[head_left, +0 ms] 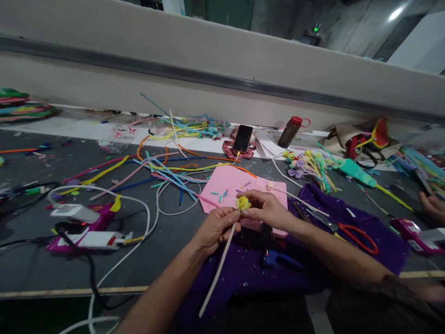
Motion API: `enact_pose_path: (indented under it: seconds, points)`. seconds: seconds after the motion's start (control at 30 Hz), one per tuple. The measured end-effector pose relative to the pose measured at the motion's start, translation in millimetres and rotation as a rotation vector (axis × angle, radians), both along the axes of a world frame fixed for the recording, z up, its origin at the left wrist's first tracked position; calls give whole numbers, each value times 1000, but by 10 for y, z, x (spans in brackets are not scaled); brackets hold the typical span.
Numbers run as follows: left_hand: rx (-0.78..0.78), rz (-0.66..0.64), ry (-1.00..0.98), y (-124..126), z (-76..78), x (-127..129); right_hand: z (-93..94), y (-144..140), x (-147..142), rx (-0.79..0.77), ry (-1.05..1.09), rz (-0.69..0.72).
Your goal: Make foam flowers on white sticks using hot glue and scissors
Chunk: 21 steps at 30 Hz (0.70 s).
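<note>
1. The left hand (pixel 215 227) sits just below the middle of the frame, its grip pinched narrow around the upper end of a pale stem (pixel 218 269), which slants down toward the lower middle edge.
2. The right hand (pixel 266 208) is just right of it, fingertips closed on a small yellow flower (pixel 242 202) at the top of that stem; the two hands nearly touch there.
3. Behind the hands lies a pink foam sheet (pixel 229 185) with small coloured scraps on it, and under the forearms a purple cloth (pixel 243 273) spreads to the lower right.
4. On the cloth, right of the right forearm, rest red-handled scissors (pixel 351 234) (blades pointing up-left).
5. Centre right, a bunch of finished flowers (pixel 308 167) lies on the dark table (pixel 167 246), with a teal glue bottle (pixel 358 173) just beyond it.
6. At the top centre a phone (pixel 242 138) leans upright, and a brown bottle with a red cap (pixel 289 131) stands to its right.
7. Loose coloured strips (pixel 167 171) scatter across the centre left, and a magenta glue gun (pixel 86 227) with white cables lies at the left.
8. Another person's hand (pixel 433 206) shows at the right edge.
</note>
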<state>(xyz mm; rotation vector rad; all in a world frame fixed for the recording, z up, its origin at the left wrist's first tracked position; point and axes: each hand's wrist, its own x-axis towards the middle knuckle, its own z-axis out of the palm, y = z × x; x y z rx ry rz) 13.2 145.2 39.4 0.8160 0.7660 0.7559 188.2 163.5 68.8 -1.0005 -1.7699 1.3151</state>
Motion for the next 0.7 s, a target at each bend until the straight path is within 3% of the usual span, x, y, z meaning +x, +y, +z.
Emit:
enact_pose_path:
  seconds: [0.2, 0.37, 0.43, 0.57, 0.6, 0.7]
  points:
    - [-18, 68, -2, 24, 10, -8, 107, -414, 331, 155, -231, -59]
    - [-7, 90, 32, 27, 12, -5, -65, -1008, 785, 227, -435, -73]
    - [-12, 82, 47, 20, 22, 7, -173, -1211, 1061, 256, -517, -214]
    - [-13, 36, 63, 5, 42, 51, -388, -1439, 1705, 430, -801, -651]
    - [-11, 24, 70, 1, 45, 64, -437, -1453, 1849, 460, -933, -705]
    - [-8, 10, 101, -11, 39, 94, -546, -1418, 2157, 436, -1186, -672]
